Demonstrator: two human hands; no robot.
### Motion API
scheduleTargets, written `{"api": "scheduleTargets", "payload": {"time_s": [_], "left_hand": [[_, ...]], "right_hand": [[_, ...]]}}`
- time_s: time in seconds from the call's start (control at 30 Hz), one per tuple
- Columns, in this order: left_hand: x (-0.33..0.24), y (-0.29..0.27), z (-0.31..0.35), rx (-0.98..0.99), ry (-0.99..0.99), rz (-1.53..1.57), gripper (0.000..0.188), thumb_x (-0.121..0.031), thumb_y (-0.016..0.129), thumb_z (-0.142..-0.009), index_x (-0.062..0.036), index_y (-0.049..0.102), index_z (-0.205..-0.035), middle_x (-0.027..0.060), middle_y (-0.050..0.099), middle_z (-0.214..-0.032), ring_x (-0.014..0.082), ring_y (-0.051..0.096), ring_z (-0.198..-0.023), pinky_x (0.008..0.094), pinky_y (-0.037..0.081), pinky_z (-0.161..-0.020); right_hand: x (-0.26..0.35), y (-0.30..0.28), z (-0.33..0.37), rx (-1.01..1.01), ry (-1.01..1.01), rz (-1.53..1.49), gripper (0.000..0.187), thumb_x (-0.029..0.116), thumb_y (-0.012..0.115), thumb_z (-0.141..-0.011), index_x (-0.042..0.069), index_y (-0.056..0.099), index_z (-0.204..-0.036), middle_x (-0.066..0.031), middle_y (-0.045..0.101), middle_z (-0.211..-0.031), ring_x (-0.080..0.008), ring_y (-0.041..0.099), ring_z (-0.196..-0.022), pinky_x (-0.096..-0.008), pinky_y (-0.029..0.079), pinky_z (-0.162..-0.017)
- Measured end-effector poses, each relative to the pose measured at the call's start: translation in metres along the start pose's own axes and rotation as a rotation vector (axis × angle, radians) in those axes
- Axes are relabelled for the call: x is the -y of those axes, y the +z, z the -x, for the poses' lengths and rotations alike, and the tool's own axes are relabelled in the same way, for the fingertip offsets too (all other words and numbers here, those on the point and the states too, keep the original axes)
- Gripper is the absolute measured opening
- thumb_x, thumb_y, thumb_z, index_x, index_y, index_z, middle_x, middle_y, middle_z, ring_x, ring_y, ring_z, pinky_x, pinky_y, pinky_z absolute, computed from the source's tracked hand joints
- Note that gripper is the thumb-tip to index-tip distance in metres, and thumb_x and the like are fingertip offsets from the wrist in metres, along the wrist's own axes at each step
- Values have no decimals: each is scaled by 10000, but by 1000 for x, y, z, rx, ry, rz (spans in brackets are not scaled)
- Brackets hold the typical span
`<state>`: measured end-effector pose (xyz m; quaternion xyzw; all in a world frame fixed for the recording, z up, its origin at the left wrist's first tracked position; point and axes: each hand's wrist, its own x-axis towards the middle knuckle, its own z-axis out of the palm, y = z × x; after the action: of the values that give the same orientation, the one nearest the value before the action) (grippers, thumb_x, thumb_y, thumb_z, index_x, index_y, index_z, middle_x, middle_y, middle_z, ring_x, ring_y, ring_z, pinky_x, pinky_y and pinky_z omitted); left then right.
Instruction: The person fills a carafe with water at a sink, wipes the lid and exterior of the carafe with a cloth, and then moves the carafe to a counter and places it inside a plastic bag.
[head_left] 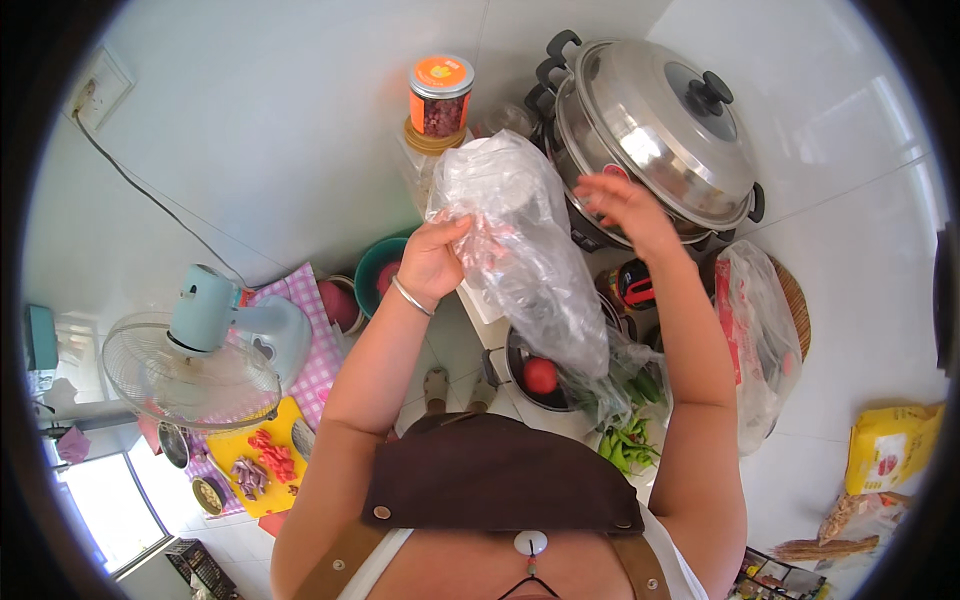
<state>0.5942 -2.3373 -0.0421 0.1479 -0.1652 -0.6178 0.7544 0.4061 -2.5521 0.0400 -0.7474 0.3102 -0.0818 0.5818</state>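
A large clear plastic bag (540,270) hangs crumpled in front of me, with something white showing in its upper part. My left hand (437,258), with a silver bangle at the wrist, is closed on the bag's left edge. To the right of the bag my right hand (622,207) is raised with its fingers apart and nothing in them, slightly blurred, in front of the steel steamer pot (640,120). Below the bag's lower end, a red tomato (540,376) sits in a dark pot (515,350). Green peppers (628,445) lie just right of it, partly in another clear bag.
A jar with an orange lid (440,98) stands by the wall. At left are a pale blue fan (200,330), a green bucket (375,268) and a yellow cutting board (285,490) with chopped red and purple pieces. A filled plastic bag (765,340) stands at right.
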Motion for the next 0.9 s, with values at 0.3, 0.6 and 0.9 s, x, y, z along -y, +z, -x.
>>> {"api": "scheduleTargets", "payload": {"time_s": [0.3, 0.6, 0.9], "left_hand": [[-21, -55, -20, -164, 99, 105, 418, -137, 524, -882, 10, 407, -1255, 207, 564, -1174, 314, 591, -970, 423, 479, -860], [-45, -131, -84, -589, 156, -99, 246, -140, 524, -898, -5, 544, -1102, 125, 622, -1025, 252, 604, -922, 397, 500, -799], [-13, -201, -96, -953, -109, -1406, 270, -252, 591, -807, -17, 662, -921, 174, 640, -962, 332, 620, -866, 408, 496, -759]], "right_hand": [[-72, 71, -46, 43, -22, -760, 241, 131, 633, -825, 26, 577, -1035, -42, 631, -958, -135, 592, -887, -278, 467, -788], [-89, 86, -132, -441, 56, -755, 227, 216, 662, -828, 60, 550, -706, -22, 554, -652, -113, 516, -596, -233, 393, -565], [-142, 93, -178, -596, 73, -511, 346, 284, 611, -862, -59, 643, -894, -99, 643, -782, -188, 577, -700, -300, 447, -663]]}}
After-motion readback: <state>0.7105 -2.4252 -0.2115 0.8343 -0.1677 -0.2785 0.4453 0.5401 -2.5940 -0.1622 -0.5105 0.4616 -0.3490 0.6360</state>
